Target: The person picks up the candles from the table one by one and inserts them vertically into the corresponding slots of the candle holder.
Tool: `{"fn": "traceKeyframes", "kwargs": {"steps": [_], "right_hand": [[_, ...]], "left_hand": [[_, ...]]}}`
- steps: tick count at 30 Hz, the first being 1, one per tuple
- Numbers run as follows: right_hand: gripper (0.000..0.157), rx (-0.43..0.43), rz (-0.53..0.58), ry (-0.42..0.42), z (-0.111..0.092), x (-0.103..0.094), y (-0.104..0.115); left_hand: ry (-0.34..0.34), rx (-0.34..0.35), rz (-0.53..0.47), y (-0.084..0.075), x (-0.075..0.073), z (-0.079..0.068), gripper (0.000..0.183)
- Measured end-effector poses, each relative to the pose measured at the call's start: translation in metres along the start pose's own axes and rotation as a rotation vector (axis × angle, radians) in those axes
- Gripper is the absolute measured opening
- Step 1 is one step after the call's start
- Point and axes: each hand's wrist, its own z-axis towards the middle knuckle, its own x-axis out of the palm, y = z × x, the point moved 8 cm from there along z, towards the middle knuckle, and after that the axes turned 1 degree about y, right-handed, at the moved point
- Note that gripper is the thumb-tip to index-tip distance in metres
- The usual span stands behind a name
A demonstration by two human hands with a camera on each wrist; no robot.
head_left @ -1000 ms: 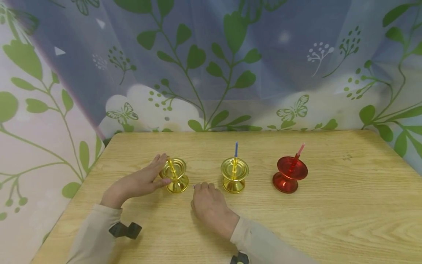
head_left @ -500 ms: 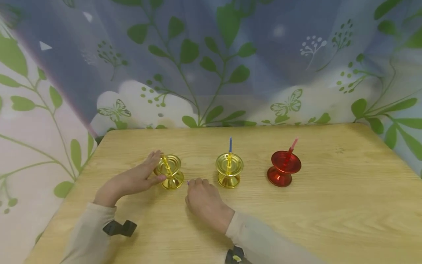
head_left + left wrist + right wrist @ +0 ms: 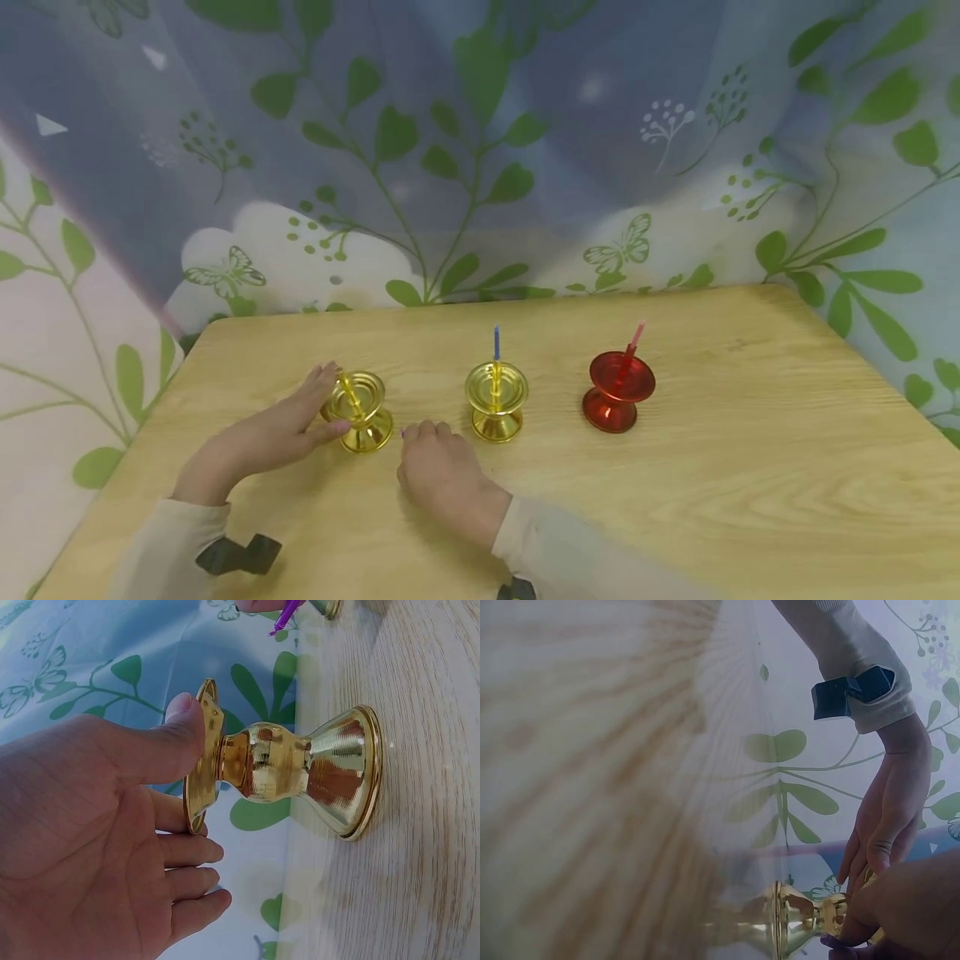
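My left hand [image 3: 270,442] holds the dish of the leftmost gold candle holder [image 3: 367,434]. In the left wrist view the thumb lies against the dish rim and the fingers reach round the other side. This holder stands upright on the table, and no candle shows in its socket. Just to its right, low over the table, my right hand [image 3: 444,477] pinches a thin purple candle [image 3: 286,615]. One end of that candle sticks out past the fingers; the rest is hidden in the hand.
A second gold candle holder [image 3: 497,427] with a blue candle [image 3: 497,343] stands right of my right hand. Farther right is a red candle holder [image 3: 611,412] with a leaning pink candle [image 3: 637,336]. A leaf-patterned curtain [image 3: 585,158] hangs behind the wooden table [image 3: 720,467].
The head view has shifted, so everything sits farther left in the frame. Both hands keep nearly the same places beside the leftmost gold holder, and the grips look unchanged.
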Motion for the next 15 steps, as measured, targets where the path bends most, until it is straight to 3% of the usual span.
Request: {"fn": "traceKeyframes", "kwargs": {"steps": [10, 15], "right_hand": [[0.021, -0.037, -0.025, -0.109, -0.0024, -0.006, 0.0036], [0.021, -0.036, -0.012, -0.116, -0.0021, -0.0073, 0.0033]], "left_hand": [[-0.013, -0.002, -0.005, -0.0011, 0.0016, -0.0009, 0.086], [-0.012, -0.014, -0.005, -0.0018, 0.0013, -0.0022, 0.086]]}}
